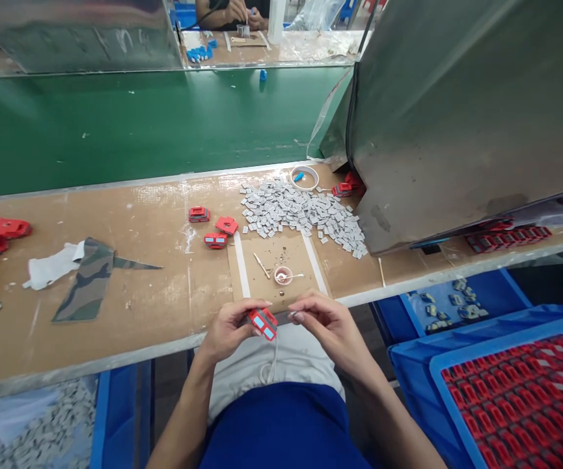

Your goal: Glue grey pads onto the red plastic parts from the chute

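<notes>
My left hand (230, 329) grips a red toy vehicle body (264, 324) with pale blue windows, held over my lap at the table's front edge. To its right, my right hand (323, 319) pinches a small light-grey piece (293, 314) between thumb and fingertips, apart from the red body. Just beyond the hands stands a small cup (283, 275) with pinkish-white contents and a thin stick lying across it. A wooden stick (262, 265) lies left of the cup. Farther back spreads a heap of small grey rectangular pieces (295, 207).
Several red bodies (199, 214) sit left of the heap, more at the far left. A camouflage cloth (86, 283) lies on the table. A metal housing (457, 117) rises at right. Blue bins (435, 365) stand lower right. Across the green belt (154, 124), another person's hands work.
</notes>
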`<state>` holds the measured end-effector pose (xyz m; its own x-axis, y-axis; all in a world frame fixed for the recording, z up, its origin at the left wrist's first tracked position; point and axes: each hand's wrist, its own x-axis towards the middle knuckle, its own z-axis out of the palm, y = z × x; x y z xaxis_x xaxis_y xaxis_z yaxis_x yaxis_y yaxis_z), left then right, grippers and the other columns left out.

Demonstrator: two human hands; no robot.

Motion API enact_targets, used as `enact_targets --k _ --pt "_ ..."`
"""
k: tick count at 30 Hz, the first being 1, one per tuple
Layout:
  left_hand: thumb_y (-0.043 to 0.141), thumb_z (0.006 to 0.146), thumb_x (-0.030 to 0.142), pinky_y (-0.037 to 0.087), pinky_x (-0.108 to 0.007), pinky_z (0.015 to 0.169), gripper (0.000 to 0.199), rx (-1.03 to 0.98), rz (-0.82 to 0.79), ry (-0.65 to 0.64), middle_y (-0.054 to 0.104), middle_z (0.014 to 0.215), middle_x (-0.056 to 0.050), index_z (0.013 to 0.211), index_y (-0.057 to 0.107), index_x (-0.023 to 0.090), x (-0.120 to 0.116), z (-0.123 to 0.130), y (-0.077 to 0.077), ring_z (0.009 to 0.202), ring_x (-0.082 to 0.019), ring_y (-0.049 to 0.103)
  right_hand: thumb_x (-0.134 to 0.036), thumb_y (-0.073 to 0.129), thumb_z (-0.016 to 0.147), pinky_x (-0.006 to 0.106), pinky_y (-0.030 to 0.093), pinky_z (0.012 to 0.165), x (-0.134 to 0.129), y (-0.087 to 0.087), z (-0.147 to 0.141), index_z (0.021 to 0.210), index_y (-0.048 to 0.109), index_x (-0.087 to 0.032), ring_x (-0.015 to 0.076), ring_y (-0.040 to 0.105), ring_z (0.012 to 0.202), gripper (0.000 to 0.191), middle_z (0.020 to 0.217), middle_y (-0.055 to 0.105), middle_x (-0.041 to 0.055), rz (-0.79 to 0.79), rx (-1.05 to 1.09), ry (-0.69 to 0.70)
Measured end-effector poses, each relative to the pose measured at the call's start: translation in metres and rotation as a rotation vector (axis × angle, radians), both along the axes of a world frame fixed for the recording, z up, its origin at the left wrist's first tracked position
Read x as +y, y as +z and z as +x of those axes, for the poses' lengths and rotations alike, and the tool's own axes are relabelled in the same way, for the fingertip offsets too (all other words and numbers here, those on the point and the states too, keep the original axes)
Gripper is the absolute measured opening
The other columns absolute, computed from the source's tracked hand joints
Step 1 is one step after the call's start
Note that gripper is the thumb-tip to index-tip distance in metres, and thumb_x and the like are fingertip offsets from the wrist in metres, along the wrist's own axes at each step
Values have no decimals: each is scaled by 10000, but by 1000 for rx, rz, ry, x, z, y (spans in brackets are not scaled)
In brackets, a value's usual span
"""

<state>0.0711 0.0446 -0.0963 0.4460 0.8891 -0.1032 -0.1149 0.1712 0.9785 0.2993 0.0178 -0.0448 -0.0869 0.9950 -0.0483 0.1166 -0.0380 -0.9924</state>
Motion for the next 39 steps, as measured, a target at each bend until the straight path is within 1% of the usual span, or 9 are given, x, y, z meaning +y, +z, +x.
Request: enact_targets --k 2,6,13,21,25,28,31,34,39 --pt "853 778 535 611 -300 742 497 17 24 19 823 941 -127 1104 801 163 0 0 -1 819 -229 771 -427 701 953 276 552 639 2 4 -10 958 789 -234 169 665 745 212 865 706 55 19 -19 43" --pt "872 768 503 616 -311 795 475 -10 9 14 826 1009 -134 1106 804 176 0 -1 -6 883 -244 777 -439 700 949 287 558 662 6 4 -23 925 761 -211 166 675 715 237 833 739 43 1 -14 48" --pt "918 733 426 584 -271 784 468 -11 -37 54 812 981 -96 1111 791 180 -2 1 -6 854 -207 754 -368 691 956 277 546 678 5 1 -26 871 733 -203 163 685 726 191 815 745 31 -26 -57 45" --pt "900 759 385 572 -261 765 415 20 -25 57 810 966 -87 1100 788 176 -2 2 -7 835 -198 741 -298 645 982 270 528 671 3 -12 -30 920 743 -213 168 666 742 144 838 725 42 108 -148 -7" --pt "883 776 416 576 -264 763 404 77 45 73 818 984 -94 1092 793 180 -3 1 -8 859 -210 747 -274 614 1001 256 473 623 0 -13 -32 896 703 -213 157 599 695 150 773 629 20 167 -237 -15" --pt "862 805 413 574 -260 772 364 126 121 69 822 1026 -92 1089 794 196 -3 1 -9 882 -211 753 -216 592 1012 243 457 639 0 -8 -30 876 656 -200 144 579 703 152 779 581 7 193 -272 40" --pt "847 829 370 567 -251 764 316 168 193 55 823 1030 -82 1094 791 207 -3 1 -9 868 -199 750 -161 559 1024 232 432 636 1 0 -26 849 615 -190 130 558 686 187 787 550 2 232 -354 120" --pt "813 863 307 566 -248 770 249 179 241 31 820 1033 -75 1091 783 209 -2 1 -7 876 -193 749 -143 507 1046 243 393 613 -1 5 -24 815 589 -187 133 517 653 249 768 515 1 286 -521 181" --pt "785 879 246 555 -236 746 177 226 314 -16 812 977 -66 1050 775 197 0 0 -2 840 -177 739 -146 468 1062 252 381 599 -7 5 -26 828 603 -175 138 515 639 272 758 526 9 354 -652 207"
